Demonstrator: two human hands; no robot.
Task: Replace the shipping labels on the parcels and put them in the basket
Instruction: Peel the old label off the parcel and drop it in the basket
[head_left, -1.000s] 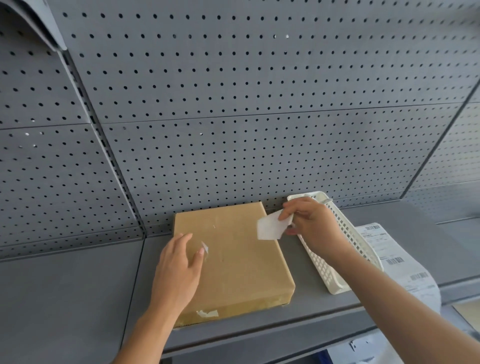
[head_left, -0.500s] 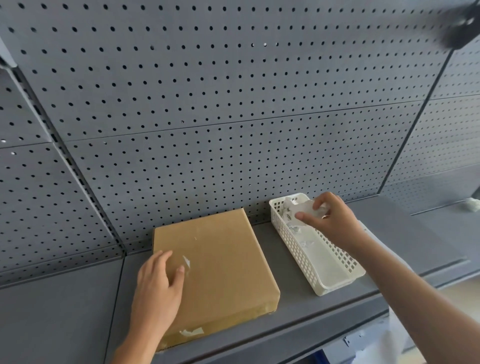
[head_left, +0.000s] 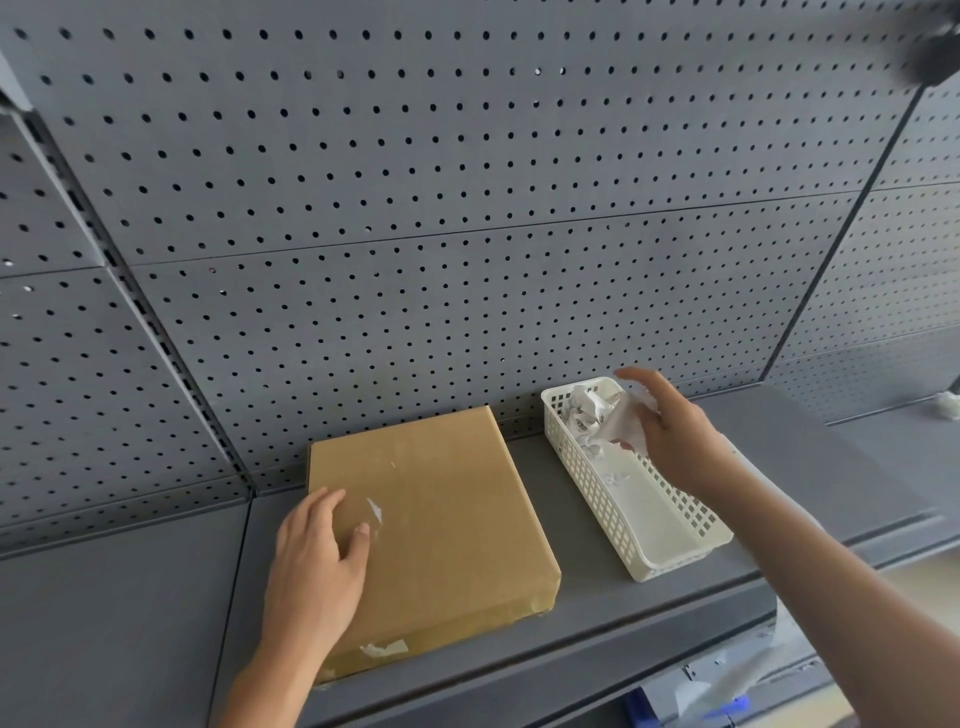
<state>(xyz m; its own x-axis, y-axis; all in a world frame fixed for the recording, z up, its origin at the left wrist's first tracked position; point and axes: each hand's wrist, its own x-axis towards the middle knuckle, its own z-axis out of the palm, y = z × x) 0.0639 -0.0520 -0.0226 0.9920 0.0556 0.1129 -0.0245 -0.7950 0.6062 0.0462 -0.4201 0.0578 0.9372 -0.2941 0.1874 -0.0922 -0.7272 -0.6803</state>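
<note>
A grey pegboard (head_left: 467, 208) fills the wall in front of me, and a grey shelf (head_left: 587, 587) runs along its foot. The box (head_left: 457, 509), flat and brown, lies on the shelf with its far edge against the pegboard and its near edge at the shelf's lip.

My left hand (head_left: 317, 566) rests flat on the near left part of its top, the fingers straight and close together and the thumb out to the right. Just beyond the thumb a small white shred (head_left: 375, 512) of label sticks to the cardboard. A second torn patch (head_left: 384, 648) sits on the front face near the left corner.

The basket (head_left: 670, 564), white and perforated, stands to the right of the box, close by but apart from it, its long side angled away to the left. Crumpled scraps (head_left: 587, 410) lie heaped at its far end, and a few smaller bits lie further along its floor.

My right hand (head_left: 680, 436) hangs over that far end, the fingers spread and nearly straight and the forefinger reaching highest. A white piece of paper (head_left: 621, 428) is blurred just under the fingers, above the heap. I cannot tell whether it touches them.

Below the shelf on the right, something pale and something blue show only as a blur.
</note>
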